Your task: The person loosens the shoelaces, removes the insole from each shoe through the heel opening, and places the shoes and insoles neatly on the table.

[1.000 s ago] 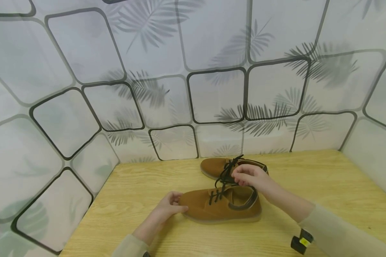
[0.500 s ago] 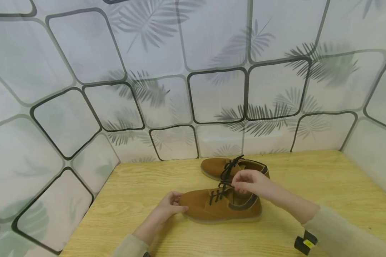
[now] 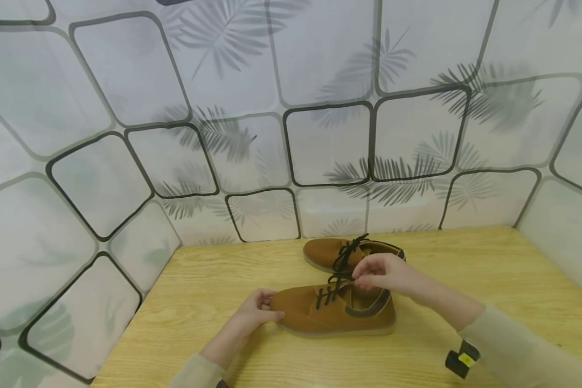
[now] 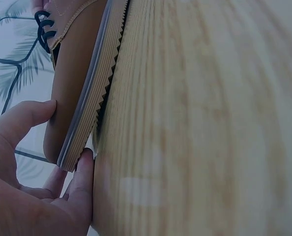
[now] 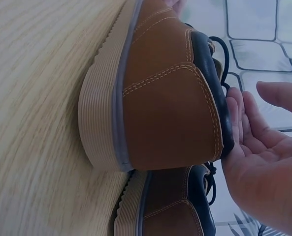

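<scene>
Near brown lace-up shoe (image 3: 332,320) sits upright on its sole on the wood-grain table (image 3: 208,280), between the two hands and forward of the person. Long axis crosses left to right, roughly along the back wall; toe to the left, heel to the right, dark collar (image 5: 210,93) facing up.

Left hand (image 3: 250,311) is the nearer, in contact at the toe: thumb on the upper, fingers down by the front of the sole. A light grip on the toe end.

Right hand (image 3: 390,276) hangs above the shoe's opening, fingertips toward the top of the black laces (image 3: 327,296). Fingers bent, thumb close by; a loop reaches the fingertips, but whether they pinch it I cannot tell. Hands well apart, one at each end.

Behind: the far brown shoe (image 3: 322,252), also upright, toe left, nearly parallel, its heel part-hidden by the right hand. Beyond it, the leaf-patterned wall covering (image 3: 330,145). Pale sleeve (image 3: 514,345) on the right arm, small black device (image 3: 456,364) at its cuff.
</scene>
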A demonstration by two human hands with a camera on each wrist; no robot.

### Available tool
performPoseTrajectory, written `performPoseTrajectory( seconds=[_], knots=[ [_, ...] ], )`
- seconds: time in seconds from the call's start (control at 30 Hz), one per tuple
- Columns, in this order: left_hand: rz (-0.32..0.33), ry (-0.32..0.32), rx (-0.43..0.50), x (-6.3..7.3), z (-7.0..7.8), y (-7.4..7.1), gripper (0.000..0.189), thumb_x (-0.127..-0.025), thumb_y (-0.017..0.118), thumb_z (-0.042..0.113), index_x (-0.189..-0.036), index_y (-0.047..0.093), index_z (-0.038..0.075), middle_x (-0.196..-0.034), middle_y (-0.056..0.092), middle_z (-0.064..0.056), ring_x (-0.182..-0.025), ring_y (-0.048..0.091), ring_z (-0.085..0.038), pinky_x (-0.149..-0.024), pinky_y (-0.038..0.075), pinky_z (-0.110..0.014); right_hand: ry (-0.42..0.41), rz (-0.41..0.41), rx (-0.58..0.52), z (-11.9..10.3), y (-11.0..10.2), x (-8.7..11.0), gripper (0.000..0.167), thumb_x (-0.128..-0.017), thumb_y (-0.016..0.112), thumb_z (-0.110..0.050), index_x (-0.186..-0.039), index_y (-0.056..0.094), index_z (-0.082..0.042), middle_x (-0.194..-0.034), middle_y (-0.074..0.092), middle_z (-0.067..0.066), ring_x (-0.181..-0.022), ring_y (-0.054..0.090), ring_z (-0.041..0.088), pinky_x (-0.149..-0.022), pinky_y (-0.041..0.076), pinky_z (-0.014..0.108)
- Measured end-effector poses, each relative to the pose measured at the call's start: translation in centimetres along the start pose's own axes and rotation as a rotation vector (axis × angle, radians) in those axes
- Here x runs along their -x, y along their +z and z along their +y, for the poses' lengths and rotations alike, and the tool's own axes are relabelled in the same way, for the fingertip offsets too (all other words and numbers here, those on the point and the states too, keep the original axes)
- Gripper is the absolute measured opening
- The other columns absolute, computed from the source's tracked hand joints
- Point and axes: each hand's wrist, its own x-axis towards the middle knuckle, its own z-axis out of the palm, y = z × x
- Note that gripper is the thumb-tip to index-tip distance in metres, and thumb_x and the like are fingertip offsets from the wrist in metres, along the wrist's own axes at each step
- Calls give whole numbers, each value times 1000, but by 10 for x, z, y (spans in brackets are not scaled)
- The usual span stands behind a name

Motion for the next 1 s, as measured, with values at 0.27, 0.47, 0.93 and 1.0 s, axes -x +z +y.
performPoseTrajectory(
  seconds=[0.27,0.47,0.93,1.0],
  knots=[
    [-10,4,-3,0,0,0,65,-86,79,2,-142,48,-8,-126,61,-16,-105,60,-20,-91,47,-28,-3,-10,144,1,-7,0,20,-96,74,-10,-109,73,5,-104,78,19,-89,73,15,-78,61,26],
    [-8,-1,-13,0,1,0,63,-86,78,2,-142,49,-6,-126,62,-15,-105,61,-20,-94,46,-30,-48,-31,294,2,-8,0,13,-94,75,-6,-105,75,0,-100,78,9,-88,71,8,-78,61,22],
    [-10,-9,-23,0,0,0,65,-86,79,2,-143,48,-6,-130,62,-17,-106,61,-21,-97,47,-35,-90,35,717,-5,11,3,16,-85,85,-6,-91,75,-17,-89,76,-7,-80,72,7,-71,60,23],
    [-11,-9,-23,0,1,-1,65,-86,78,2,-143,48,-6,-130,61,-17,-107,60,-21,-97,47,-35,-92,58,799,-7,15,2,15,-84,86,-9,-90,76,-18,-89,77,-8,-79,71,8,-72,60,26]
  ],
)
